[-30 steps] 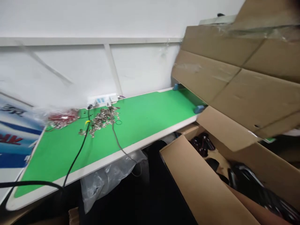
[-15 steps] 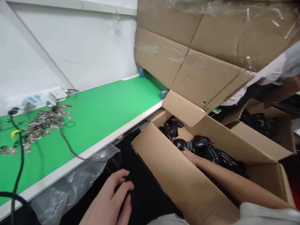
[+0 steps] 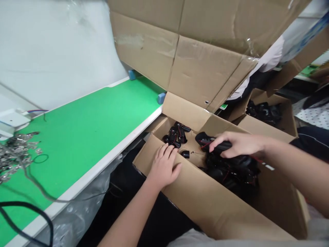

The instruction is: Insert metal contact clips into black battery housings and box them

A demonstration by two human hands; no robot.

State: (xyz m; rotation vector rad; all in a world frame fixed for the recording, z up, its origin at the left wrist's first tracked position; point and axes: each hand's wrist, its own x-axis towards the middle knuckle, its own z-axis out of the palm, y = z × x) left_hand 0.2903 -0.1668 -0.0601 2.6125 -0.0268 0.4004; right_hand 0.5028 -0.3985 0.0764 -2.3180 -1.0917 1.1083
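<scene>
Lower right: right hand (image 3: 238,144) pinching a black part (image 3: 203,140), pile (image 3: 223,171) left in box (image 3: 221,206), left hand (image 3: 163,166) loosely spread on its near side.

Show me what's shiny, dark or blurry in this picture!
In the head view, white glints dot the tall cardboard; the open box is shadowed inside, so the black parts blend together; the right hand looks slightly blurry.

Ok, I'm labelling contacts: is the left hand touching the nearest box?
Touching: the head view shows the left hand lying on the nearest box, fingertips at the top edge.
</scene>
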